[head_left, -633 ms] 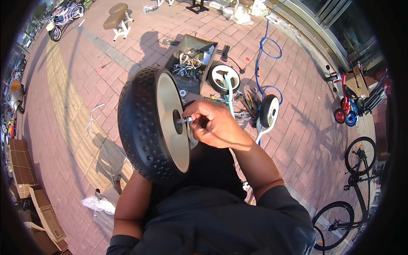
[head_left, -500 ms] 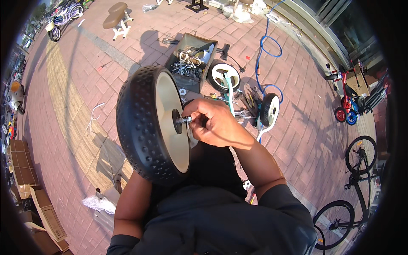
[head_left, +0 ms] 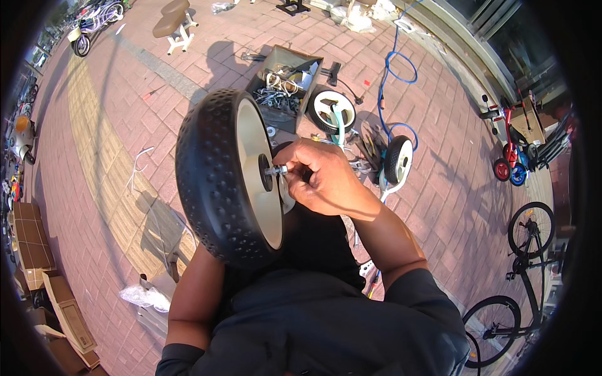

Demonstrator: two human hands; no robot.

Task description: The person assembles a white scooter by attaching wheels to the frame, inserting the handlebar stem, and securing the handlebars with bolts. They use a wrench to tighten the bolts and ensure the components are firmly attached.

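Observation:
A wheel (head_left: 216, 178) with a black knobbly tyre and a cream hub (head_left: 256, 188) is held upright in front of me. From its centre a threaded axle bolt (head_left: 271, 170) sticks out, with a silver nut (head_left: 282, 169) near the tip. My right hand (head_left: 320, 175) is closed, thumb and fingertips pinching at that nut. My left forearm (head_left: 195, 301) rises to the wheel's far side, where the tyre hides my left hand and its fingers. Part of a cream piece (head_left: 287, 197) shows below the right fingers; what it belongs to is hidden.
Beyond the wheel, a metal toolbox (head_left: 282, 84) full of tools and hardware stands on brick paving, beside a pale green frame (head_left: 339, 125) with two small wheels. A blue hose (head_left: 384, 88) winds past. Bicycles (head_left: 532, 269) are at right, cardboard boxes (head_left: 34, 241) at left.
The wheel has shifted slightly right and up and turned a little, showing the hub at a different angle. My right hand has moved with it, its fingers still at the nut.

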